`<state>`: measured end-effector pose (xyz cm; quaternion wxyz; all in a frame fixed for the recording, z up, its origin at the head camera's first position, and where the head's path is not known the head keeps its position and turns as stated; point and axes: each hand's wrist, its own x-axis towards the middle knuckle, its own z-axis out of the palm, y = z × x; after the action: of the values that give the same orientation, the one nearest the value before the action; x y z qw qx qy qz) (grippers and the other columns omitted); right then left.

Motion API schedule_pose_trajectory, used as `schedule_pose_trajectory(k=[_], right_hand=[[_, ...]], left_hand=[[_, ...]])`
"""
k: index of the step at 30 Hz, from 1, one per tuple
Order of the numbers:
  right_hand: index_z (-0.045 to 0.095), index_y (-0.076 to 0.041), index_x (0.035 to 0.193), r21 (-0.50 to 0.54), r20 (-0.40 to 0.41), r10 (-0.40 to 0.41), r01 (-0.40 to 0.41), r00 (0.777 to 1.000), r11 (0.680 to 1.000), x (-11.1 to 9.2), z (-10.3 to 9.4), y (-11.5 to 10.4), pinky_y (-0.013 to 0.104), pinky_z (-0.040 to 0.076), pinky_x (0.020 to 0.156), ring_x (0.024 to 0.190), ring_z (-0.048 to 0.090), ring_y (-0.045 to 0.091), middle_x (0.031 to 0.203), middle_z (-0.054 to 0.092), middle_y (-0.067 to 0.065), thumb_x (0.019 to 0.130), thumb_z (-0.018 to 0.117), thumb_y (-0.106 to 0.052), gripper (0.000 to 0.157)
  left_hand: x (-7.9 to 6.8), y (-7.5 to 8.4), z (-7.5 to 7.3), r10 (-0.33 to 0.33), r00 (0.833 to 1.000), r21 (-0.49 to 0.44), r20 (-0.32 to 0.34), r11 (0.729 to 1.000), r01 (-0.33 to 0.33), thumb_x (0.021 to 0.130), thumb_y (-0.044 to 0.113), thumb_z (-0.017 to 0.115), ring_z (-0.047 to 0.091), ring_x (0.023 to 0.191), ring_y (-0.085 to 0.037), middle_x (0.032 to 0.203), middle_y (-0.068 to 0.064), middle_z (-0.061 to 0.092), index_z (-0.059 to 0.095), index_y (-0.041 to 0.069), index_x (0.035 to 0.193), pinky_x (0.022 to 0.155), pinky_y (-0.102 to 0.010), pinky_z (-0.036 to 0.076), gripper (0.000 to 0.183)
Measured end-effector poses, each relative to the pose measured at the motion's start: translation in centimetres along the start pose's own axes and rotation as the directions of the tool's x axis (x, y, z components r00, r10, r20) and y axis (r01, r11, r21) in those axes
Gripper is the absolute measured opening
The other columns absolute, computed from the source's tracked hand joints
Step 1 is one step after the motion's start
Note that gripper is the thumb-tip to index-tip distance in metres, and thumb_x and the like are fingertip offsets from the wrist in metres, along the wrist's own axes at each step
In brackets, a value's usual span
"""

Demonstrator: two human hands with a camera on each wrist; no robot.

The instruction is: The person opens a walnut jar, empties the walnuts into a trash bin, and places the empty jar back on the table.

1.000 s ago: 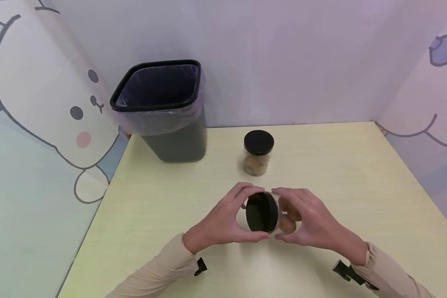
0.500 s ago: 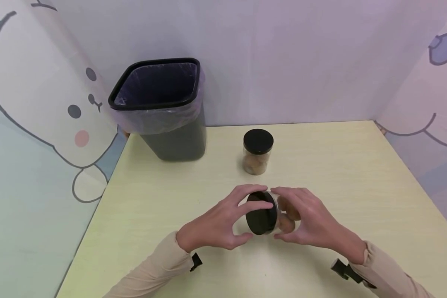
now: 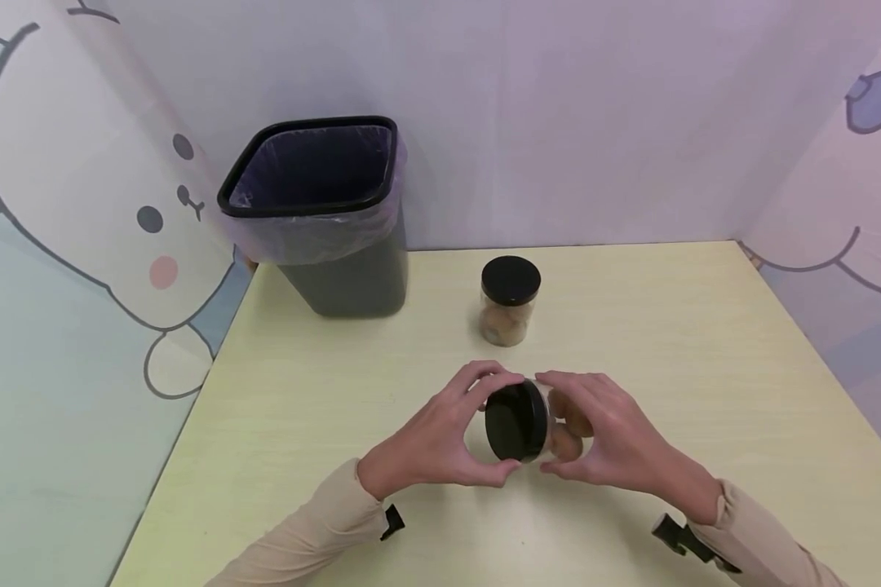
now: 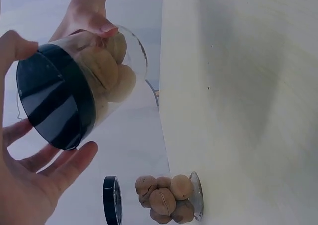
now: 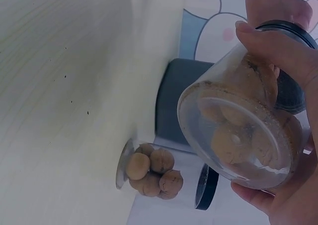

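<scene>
A clear jar of walnuts (image 5: 238,143) is held on its side above the table, its black lid (image 3: 512,424) facing left. My right hand (image 3: 617,432) grips the clear body, fingers over the top and thumb below. Around the lid's rim curl the thumb and fingers of my left hand (image 3: 440,432). The lid (image 4: 54,96) sits on the jar's mouth in the left wrist view. Brown walnuts (image 4: 107,71) show through the wall. Behind the hands, a second jar (image 3: 509,302) stands upright with its black lid on and several walnuts (image 5: 154,170) inside.
A grey bin (image 3: 352,277) with a black rim and a thin plastic liner stands at the table's back left. The pale wooden table (image 3: 668,326) meets a plain wall (image 3: 558,122) behind. Cartoon-printed panels (image 3: 95,204) flank both sides.
My left hand loosened its fingers from the lid half a second ago, spreading them apart, and now closes round the rim again. My right hand and the jar stay nearly in place.
</scene>
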<state>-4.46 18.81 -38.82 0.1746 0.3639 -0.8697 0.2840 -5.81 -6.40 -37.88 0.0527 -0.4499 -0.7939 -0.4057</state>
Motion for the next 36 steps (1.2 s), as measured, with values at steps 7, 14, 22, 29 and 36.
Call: schedule_pose_trajectory(k=[7,14,22,29,36], right_hand=[[0.055,-0.01,0.13,0.004,-0.039,-0.035,0.036,0.999,0.999,0.1,0.0,0.1,0.029,0.039,0.085,0.092,0.055,0.01,0.098,0.059,-0.013,0.044,0.092,-0.041,0.098],[0.054,-0.01,0.13,0.007,-0.033,-0.038,0.038,0.999,0.999,0.1,0.0,0.1,0.031,0.04,0.085,0.094,0.056,0.012,0.103,0.059,-0.012,0.046,0.092,-0.043,0.098],[0.054,-0.01,0.13,0.015,-0.026,-0.035,0.035,0.999,0.999,0.1,0.0,0.0,0.03,0.04,0.086,0.095,0.056,0.012,0.107,0.06,-0.01,0.045,0.092,-0.043,0.098],[0.054,-0.01,0.131,0.018,-0.03,-0.05,0.051,0.998,0.999,0.1,0.1,0.0,0.03,0.041,0.084,0.095,0.055,0.011,0.109,0.061,-0.006,0.047,0.091,-0.043,0.098],[0.053,-0.009,0.131,0.014,-0.023,-0.04,0.041,0.999,0.999,0.1,0.1,-0.1,0.033,0.041,0.084,0.094,0.056,0.013,0.108,0.06,-0.006,0.047,0.091,-0.044,0.099]], left_hand=[[-0.1,0.3,0.0,-0.067,0.998,-0.003,-0.015,0.998,0.067,0.07,0.041,0.077,0.052,0.105,-0.012,0.131,0.004,0.038,0.039,0.023,0.139,0.08,-0.018,0.046,0.081],[0.2,0.0,-1.0,0.143,0.987,0.08,0.074,0.986,-0.148,0.07,0.029,0.08,0.03,0.134,-0.017,0.149,-0.003,0.025,0.037,0.02,0.142,0.099,-0.029,0.038,0.084],[0.4,-0.2,-1.0,0.236,0.969,0.076,0.08,0.967,-0.242,0.072,0.02,0.076,0.033,0.131,-0.018,0.142,-0.008,0.033,0.044,0.017,0.136,0.099,-0.026,0.037,0.072],[0.0,-0.2,-0.3,0.097,0.995,0.06,0.006,0.993,-0.097,0.068,0.038,0.078,0.047,0.112,-0.011,0.131,-0.002,0.038,0.041,0.018,0.139,0.09,-0.018,0.042,0.082],[0.0,-0.1,-0.7,0.14,0.989,0.097,0.043,0.985,-0.144,0.07,0.036,0.079,0.038,0.126,-0.016,0.144,-0.004,0.031,0.037,0.019,0.141,0.092,-0.022,0.041,0.085]])
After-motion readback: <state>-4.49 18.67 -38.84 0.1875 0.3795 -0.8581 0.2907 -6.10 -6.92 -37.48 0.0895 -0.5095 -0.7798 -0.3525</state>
